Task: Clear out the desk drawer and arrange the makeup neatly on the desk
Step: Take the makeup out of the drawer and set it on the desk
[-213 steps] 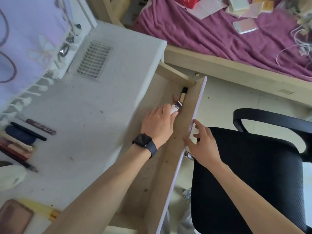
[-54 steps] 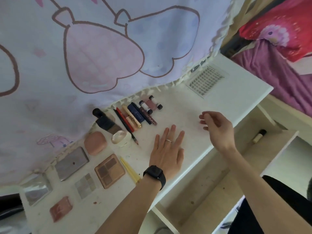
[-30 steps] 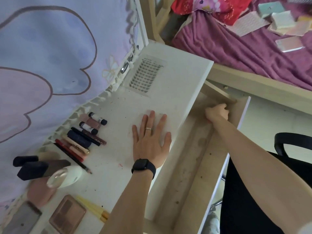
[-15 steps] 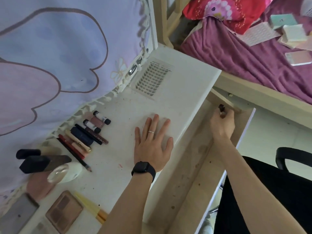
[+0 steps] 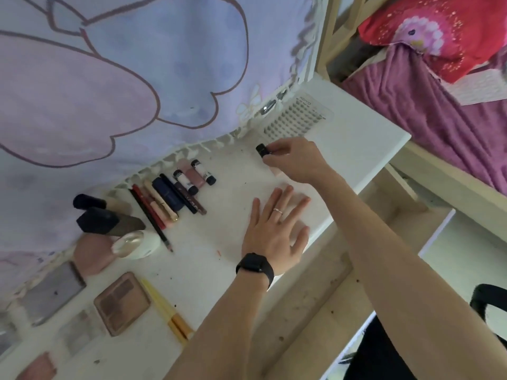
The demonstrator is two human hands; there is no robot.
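Observation:
My right hand [image 5: 295,160] holds a slim makeup tube with a black cap [image 5: 262,150] just above the white desk [image 5: 365,138], to the right of the row of lip tubes [image 5: 196,175] and pencils [image 5: 162,204]. Its pale lower end pokes out under my palm. My left hand [image 5: 275,231] lies flat on the desk near its front edge, fingers spread. The wooden drawer [image 5: 310,311] stands pulled out below the desk; the part I can see holds nothing.
Eyeshadow palettes [image 5: 122,303], a pink compact [image 5: 92,256], a round white case [image 5: 135,244], dark bottles [image 5: 101,219] and a yellow tube [image 5: 170,316] line the desk's left. A lash tray [image 5: 295,117] lies at the back. A curtain hangs behind; bed [image 5: 425,105] right, black chair [image 5: 488,303].
My right hand came out of the drawer's far end with the black-capped tube and moved up over the desk beside the row. My left hand stayed flat on the desk.

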